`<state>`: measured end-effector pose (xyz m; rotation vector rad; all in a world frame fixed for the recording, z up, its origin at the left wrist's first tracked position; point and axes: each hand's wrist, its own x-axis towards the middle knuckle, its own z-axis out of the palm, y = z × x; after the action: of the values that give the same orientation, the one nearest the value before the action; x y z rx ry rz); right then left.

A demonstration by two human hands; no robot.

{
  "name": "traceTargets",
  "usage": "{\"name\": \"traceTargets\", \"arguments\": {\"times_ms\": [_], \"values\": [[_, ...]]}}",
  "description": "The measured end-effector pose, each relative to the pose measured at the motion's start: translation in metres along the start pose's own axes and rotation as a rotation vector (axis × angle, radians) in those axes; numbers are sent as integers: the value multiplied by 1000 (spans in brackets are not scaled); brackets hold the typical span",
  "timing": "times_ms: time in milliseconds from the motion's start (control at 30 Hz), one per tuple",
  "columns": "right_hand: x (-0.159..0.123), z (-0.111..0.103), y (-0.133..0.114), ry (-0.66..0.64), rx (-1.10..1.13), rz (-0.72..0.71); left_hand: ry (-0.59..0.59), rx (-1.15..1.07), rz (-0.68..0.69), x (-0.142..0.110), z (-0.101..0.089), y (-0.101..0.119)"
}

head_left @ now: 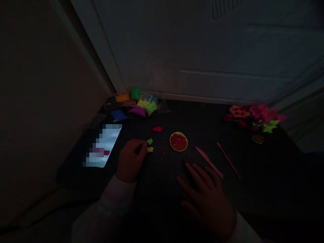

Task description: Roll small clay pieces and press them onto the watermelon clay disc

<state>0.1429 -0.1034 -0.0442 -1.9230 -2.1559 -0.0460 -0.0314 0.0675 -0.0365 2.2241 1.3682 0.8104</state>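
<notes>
My left hand [131, 158] is closed, thumb and forefinger drawn together beside a green clay scrap [150, 141] and a yellow clay scrap [150, 149]. What its fingertips hold, if anything, is hidden. Fingers spread, my right hand [206, 197] lies low over the table, one fingertip touching a small dark red clay bit [185, 160]. Between and beyond the hands is a round red clay disc [178, 143] with a yellow rim and green spots. A tiny red bit [163, 153] and a larger red clay lump [157, 129] lie left of it.
A pink plastic knife [209, 162] and a thin pink stick tool [229, 160] lie at right. A lit phone [105, 146] rests at left. Bagged coloured clay [138, 109] stands at the back left, bright clay figures [260, 116] at the back right. A white door [189, 50] borders the dark table [157, 184].
</notes>
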Motion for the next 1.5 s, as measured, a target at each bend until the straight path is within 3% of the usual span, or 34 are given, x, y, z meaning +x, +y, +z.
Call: {"name": "traceTargets", "arguments": {"times_ms": [167, 300, 433, 567, 700, 833, 967, 1100, 1233, 1367, 1500], "values": [[1, -1, -1, 18, -25, 65, 20, 0, -2, 1, 0, -1], [2, -3, -1, -6, 2, -4, 17, 13, -16, 2, 0, 0], [2, -5, 1, 1, -21, 69, 21, 22, -31, 1, 0, 0], [1, -5, 0, -27, -9, -34, 12, 30, -34, 0, -1, 0], [3, -6, 2, -19, -47, 60, 9, 38, -27, 0, -2, 1], [5, -7, 3, -59, -8, -27, -20, 58, -37, 0, -4, 4], [5, -7, 4, -51, -36, 72, -25, 52, -37, 0, -5, 6], [5, -6, 3, -87, -22, -22, -35, 52, -35, -1, -6, 6], [5, -7, 3, -75, -44, 69, -32, 60, -39, -1, -6, 7], [5, -9, 3, -102, -17, -8, -24, 54, -47, -2, -6, 8], [5, -10, 4, -100, -38, 70, -22, 44, -52, -3, -7, 9]]}}
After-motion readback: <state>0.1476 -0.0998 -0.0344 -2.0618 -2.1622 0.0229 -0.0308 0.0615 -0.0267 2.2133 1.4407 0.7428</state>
